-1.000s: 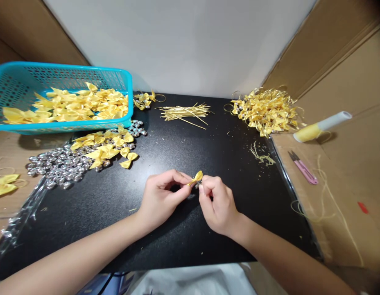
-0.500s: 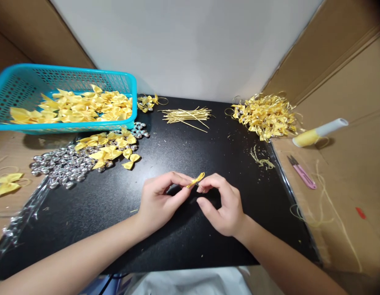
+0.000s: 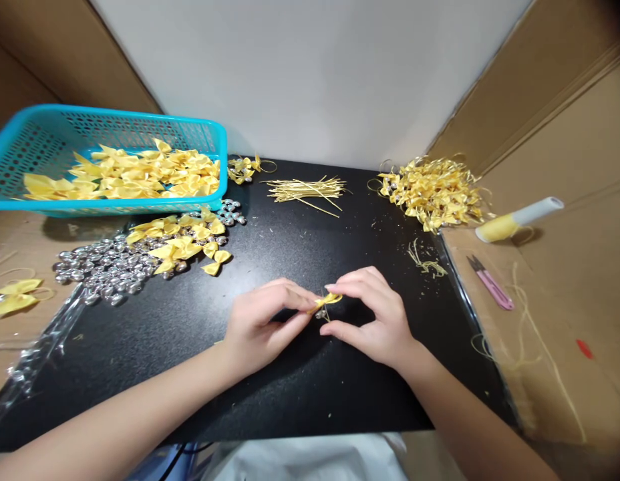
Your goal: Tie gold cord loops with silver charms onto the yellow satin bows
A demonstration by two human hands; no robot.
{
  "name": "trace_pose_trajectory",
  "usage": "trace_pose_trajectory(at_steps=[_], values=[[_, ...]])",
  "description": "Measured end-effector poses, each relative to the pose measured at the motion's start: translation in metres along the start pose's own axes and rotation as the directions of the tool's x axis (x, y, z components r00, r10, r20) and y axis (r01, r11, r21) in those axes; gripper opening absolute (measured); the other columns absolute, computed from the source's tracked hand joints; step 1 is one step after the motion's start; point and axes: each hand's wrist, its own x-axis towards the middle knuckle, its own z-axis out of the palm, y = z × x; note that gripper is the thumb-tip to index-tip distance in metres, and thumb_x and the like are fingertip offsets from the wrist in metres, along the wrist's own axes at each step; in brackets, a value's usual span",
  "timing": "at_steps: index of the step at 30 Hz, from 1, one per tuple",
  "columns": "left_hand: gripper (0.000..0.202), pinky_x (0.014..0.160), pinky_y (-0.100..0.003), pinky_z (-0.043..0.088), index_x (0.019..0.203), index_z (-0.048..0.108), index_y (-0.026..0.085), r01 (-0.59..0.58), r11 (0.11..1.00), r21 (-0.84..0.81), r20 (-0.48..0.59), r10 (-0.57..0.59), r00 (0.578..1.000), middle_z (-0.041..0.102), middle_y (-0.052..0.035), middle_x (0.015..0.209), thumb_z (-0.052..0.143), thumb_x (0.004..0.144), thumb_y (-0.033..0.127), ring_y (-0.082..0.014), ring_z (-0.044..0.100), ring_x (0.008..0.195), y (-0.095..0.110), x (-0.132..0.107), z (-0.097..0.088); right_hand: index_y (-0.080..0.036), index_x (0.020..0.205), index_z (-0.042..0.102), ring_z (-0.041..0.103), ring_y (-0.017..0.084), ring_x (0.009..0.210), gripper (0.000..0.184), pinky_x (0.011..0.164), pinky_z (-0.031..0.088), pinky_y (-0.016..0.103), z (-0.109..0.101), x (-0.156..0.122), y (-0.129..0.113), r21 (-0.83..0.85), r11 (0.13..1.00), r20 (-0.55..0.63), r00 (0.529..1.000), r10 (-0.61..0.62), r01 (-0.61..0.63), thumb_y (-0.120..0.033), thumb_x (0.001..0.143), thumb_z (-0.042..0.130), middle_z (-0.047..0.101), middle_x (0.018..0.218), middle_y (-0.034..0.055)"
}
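Observation:
My left hand (image 3: 270,321) is closed in a pinch on one end of a yellow ribbon bow (image 3: 331,300), held above the black table. A small silver bead (image 3: 320,313) hangs just under the bow, with a thin cord beside it. At the bow's right side is my right hand (image 3: 380,317), its thumb and forefinger apart. The forefinger touches or nearly touches the top of the bow, and the thumb tip is by the cord's lower end. Whether that thumb presses on the cord, I cannot tell.
A turquoise basket (image 3: 224,164) of yellow bows stands back left, silver beads (image 3: 107,267) and loose bows before it. Cut gold cords (image 3: 307,190) lie at the back centre. Finished-looking bows (image 3: 435,194) are heaped back right, near a tube (image 3: 518,219) and pink thread snips (image 3: 492,284).
My right hand has opened wider and shifted up and right, thumb and forefinger spreading around the bow. The bead and cord under the bow now show. My left hand keeps its pinch.

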Motion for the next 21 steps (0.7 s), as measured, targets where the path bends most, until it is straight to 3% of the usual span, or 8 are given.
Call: trace_pose_trajectory(at_steps=[3,6,9,11,13,17,19,21], values=[[0.018,0.069,-0.023,0.057,0.085,0.065,0.015,-0.048,0.999,-0.016,0.056,0.048,0.997,0.075,-0.0065,0.079,0.065,0.078,-0.002,-0.0142,0.072,0.075,0.001,0.002,0.000,-0.020,0.082,0.068,0.064,0.018,0.071,0.014,0.071,0.047,0.035,0.003,0.000,0.000,0.073,0.996,-0.030,0.998,0.046,-0.044,-0.027,0.077,0.078,0.070,0.074,0.0023],[0.016,0.070,-0.021,0.057,0.086,0.064,0.014,-0.061,0.998,-0.004,0.085,0.061,0.995,0.074,-0.0069,0.079,0.064,0.079,-0.001,-0.0133,0.071,0.075,0.000,0.002,0.001,-0.021,0.080,0.069,0.063,0.017,0.070,0.015,0.069,0.047,0.033,0.003,0.000,0.000,0.175,0.972,0.019,0.987,0.159,-0.160,-0.028,0.074,0.080,0.071,0.074,0.0021],[0.016,0.071,-0.021,0.056,0.086,0.064,0.014,-0.049,0.999,0.020,0.103,0.046,0.994,0.074,-0.0071,0.080,0.066,0.079,0.000,-0.0130,0.070,0.077,-0.002,0.001,0.001,-0.021,0.089,0.071,0.064,0.019,0.080,0.015,0.074,0.050,0.034,0.003,0.001,-0.001,0.312,0.895,0.123,0.948,0.294,-0.319,-0.029,0.077,0.077,0.072,0.084,0.0041],[0.016,0.072,-0.021,0.056,0.087,0.064,0.014,-0.038,0.999,0.027,0.131,0.034,0.991,0.074,-0.0066,0.081,0.065,0.080,0.001,-0.0129,0.070,0.077,-0.004,0.001,0.001,-0.021,0.085,0.070,0.063,0.018,0.082,0.004,0.078,0.048,0.034,0.004,0.001,-0.002,0.370,0.843,0.164,0.920,0.355,-0.391,-0.024,0.082,0.070,0.070,0.084,0.0034],[0.015,0.071,-0.021,0.056,0.088,0.065,0.015,-0.026,0.998,0.050,0.155,0.018,0.988,0.073,-0.0057,0.080,0.065,0.081,0.002,-0.0125,0.070,0.076,-0.005,0.001,0.001,-0.021,0.078,0.067,0.060,0.016,0.081,0.007,0.078,0.046,0.032,0.005,0.002,-0.002,0.406,0.798,0.197,0.895,0.400,-0.446,-0.020,0.085,0.066,0.066,0.081,0.0018],[0.013,0.072,-0.020,0.053,0.090,0.067,0.016,0.047,0.991,0.128,0.231,-0.076,0.970,0.074,-0.0037,0.081,0.062,0.084,0.006,-0.0121,0.069,0.076,-0.005,0.005,0.002,-0.021,0.078,0.063,0.052,0.011,0.073,0.011,0.071,0.043,0.026,0.006,0.006,0.000,0.597,0.631,0.177,0.849,0.498,-0.495,-0.026,0.087,0.063,0.058,0.078,-0.0014],[0.011,0.072,-0.020,0.052,0.091,0.068,0.016,0.138,0.982,0.128,0.300,-0.171,0.939,0.075,-0.0032,0.083,0.061,0.085,0.010,-0.0117,0.069,0.076,-0.005,0.006,0.004,-0.021,0.079,0.062,0.049,0.009,0.068,0.013,0.064,0.041,0.022,0.003,0.009,0.003,0.733,0.516,0.085,0.812,0.577,-0.444,-0.031,0.086,0.065,0.056,0.075,-0.0032],[0.012,0.071,-0.020,0.052,0.093,0.070,0.017,0.257,0.962,0.095,0.365,-0.274,0.890,0.075,-0.0031,0.087,0.061,0.087,0.014,-0.0116,0.069,0.077,-0.005,0.007,0.005,-0.021,0.079,0.061,0.048,0.006,0.062,0.015,0.057,0.039,0.018,-0.003,0.012,0.007,0.827,0.409,0.019,0.746,0.666,-0.386,-0.032,0.082,0.070,0.057,0.075,-0.0043]])
